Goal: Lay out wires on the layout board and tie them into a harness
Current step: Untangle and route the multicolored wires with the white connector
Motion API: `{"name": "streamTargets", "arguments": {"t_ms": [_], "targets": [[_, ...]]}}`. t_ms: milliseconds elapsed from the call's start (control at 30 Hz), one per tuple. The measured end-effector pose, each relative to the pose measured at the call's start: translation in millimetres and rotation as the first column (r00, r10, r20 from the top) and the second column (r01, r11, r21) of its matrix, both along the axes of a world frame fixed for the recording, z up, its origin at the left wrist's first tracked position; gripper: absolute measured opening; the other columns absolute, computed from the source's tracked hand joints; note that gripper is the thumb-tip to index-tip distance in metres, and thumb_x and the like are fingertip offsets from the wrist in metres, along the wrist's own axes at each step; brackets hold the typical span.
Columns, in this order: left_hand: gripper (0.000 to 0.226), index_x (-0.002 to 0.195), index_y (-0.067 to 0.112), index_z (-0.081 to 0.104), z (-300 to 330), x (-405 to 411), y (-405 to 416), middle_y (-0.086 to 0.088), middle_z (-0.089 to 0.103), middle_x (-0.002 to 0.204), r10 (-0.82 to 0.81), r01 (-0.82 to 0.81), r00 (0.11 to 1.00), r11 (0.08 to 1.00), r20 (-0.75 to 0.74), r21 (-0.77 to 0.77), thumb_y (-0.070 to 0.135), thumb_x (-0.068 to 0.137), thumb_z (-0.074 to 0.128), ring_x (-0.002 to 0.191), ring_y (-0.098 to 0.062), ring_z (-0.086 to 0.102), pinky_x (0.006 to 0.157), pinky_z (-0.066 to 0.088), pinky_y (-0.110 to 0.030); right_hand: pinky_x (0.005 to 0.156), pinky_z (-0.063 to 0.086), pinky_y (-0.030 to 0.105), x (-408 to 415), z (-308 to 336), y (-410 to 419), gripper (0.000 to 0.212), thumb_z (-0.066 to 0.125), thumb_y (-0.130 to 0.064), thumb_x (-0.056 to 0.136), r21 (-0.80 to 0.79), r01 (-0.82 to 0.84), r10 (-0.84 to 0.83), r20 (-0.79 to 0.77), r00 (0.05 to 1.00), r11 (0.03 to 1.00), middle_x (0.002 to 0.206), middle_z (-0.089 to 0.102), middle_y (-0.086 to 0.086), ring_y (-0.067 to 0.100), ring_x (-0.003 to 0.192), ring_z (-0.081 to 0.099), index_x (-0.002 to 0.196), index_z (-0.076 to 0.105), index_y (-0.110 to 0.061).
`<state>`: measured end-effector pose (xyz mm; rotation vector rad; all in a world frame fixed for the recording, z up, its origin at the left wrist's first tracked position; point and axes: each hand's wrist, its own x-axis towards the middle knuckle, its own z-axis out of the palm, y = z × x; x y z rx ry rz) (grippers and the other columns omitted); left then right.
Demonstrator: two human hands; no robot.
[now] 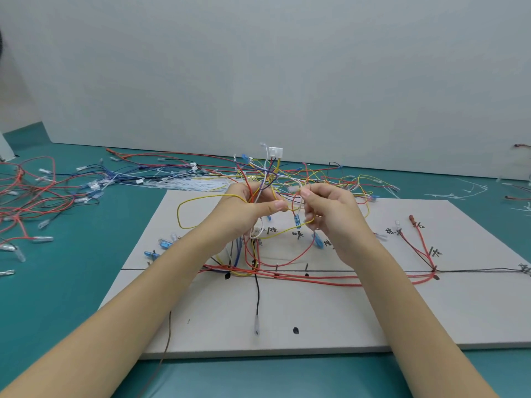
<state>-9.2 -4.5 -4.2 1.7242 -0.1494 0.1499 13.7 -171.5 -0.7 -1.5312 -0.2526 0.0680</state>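
Observation:
A grey layout board lies on the teal table, marked with black lines and labels. Red wires run along its horizontal line, and a black wire hangs down toward the front. Above the board's middle, my left hand grips a tangled bundle of yellow, red, white and purple wires that rises to a white connector. My right hand pinches a wire with a clear terminal between thumb and forefinger. A yellow wire loop hangs left of my left hand.
A heap of red, blue and black wires with clear terminals covers the table at the left. White cable ties lie behind the board. More ties are scattered at the far right. A grey wall stands behind.

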Motion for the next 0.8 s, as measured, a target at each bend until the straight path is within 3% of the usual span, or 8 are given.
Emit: {"name": "streamTargets", "arguments": {"t_ms": [167, 267, 333, 500, 567, 700, 800], "targets": [[0.026, 0.075, 0.013, 0.043, 1, 1, -1, -0.017, 0.07, 0.085, 0.031, -0.032, 0.999, 0.996, -0.016, -0.085, 0.003, 0.094, 0.059, 0.032, 0.003, 0.044, 0.036, 0.033, -0.011, 0.057, 0.046, 0.022, -1, 5, -5, 0.009, 0.055, -0.01, 0.095, 0.114, -0.092, 0.091, 0.016, 0.996, 0.989, 0.07, 0.055, -0.002, 0.012, 0.063, 0.054, 0.091, 0.063, -0.01], [0.029, 0.075, 0.014, 0.039, 0, 4, 0, -0.012, 0.071, 0.079, 0.077, -0.081, 0.996, 0.993, -0.042, -0.09, 0.001, 0.096, 0.054, 0.029, 0.001, 0.043, 0.032, 0.029, -0.015, 0.072, 0.053, 0.028, 2, 6, -7, 0.009, 0.052, -0.008, 0.097, 0.165, -0.051, 0.038, 0.082, 0.996, 0.985, 0.099, 0.064, 0.001, 0.015, 0.089, 0.06, 0.093, 0.059, -0.011], [0.028, 0.076, 0.015, 0.038, -2, 7, 3, -0.005, 0.073, 0.074, 0.111, -0.117, 0.991, 0.989, -0.071, -0.087, 0.003, 0.097, 0.052, 0.026, -0.003, 0.035, 0.031, 0.025, -0.016, 0.082, 0.054, 0.03, 4, 7, -9, 0.013, 0.046, -0.008, 0.099, 0.281, -0.093, 0.078, 0.067, 0.995, 0.955, 0.112, 0.065, 0.007, 0.018, 0.098, 0.062, 0.091, 0.056, -0.011], [0.023, 0.08, 0.015, 0.038, -5, 9, 7, -0.004, 0.073, 0.069, 0.181, -0.196, 0.973, 0.976, -0.14, -0.1, 0.005, 0.097, 0.049, 0.027, -0.009, 0.029, 0.033, 0.028, -0.013, 0.099, 0.051, 0.036, 4, 7, -12, 0.023, 0.037, -0.009, 0.102, 0.54, -0.197, 0.238, -0.005, 0.971, 0.818, 0.108, 0.07, 0.017, 0.026, 0.105, 0.066, 0.087, 0.054, -0.006], [0.019, 0.086, 0.014, 0.036, -3, 7, 6, -0.004, 0.074, 0.068, 0.139, -0.171, 0.973, 0.97, -0.183, -0.175, 0.007, 0.099, 0.047, 0.028, -0.01, 0.028, 0.034, 0.029, -0.014, 0.098, 0.051, 0.037, 5, 7, -13, 0.021, 0.036, -0.01, 0.102, 0.609, -0.203, 0.269, -0.017, 0.963, 0.767, 0.105, 0.071, 0.018, 0.027, 0.104, 0.067, 0.09, 0.053, -0.006], [0.026, 0.078, 0.017, 0.035, 0, 0, -2, -0.015, 0.074, 0.097, -0.062, -0.011, 0.976, 0.943, -0.211, -0.331, 0.011, 0.101, 0.044, 0.028, -0.008, 0.027, 0.036, 0.031, -0.014, 0.087, 0.057, 0.033, 3, 7, -13, 0.021, 0.037, -0.01, 0.102, 0.643, -0.196, 0.293, -0.046, 0.955, 0.74, 0.093, 0.073, 0.014, 0.025, 0.095, 0.07, 0.09, 0.053, -0.004], [0.011, 0.09, 0.021, 0.049, 0, -4, -11, -0.008, 0.075, 0.102, -0.148, 0.067, 0.968, 0.929, -0.201, -0.364, 0.017, 0.1, 0.049, 0.029, -0.006, 0.029, 0.037, 0.031, -0.014, 0.075, 0.059, 0.028, 1, 6, -9, 0.02, 0.038, -0.011, 0.101, 0.62, -0.204, 0.314, -0.071, 0.947, 0.757, 0.08, 0.073, 0.01, 0.02, 0.081, 0.072, 0.089, 0.053, -0.006]]}}
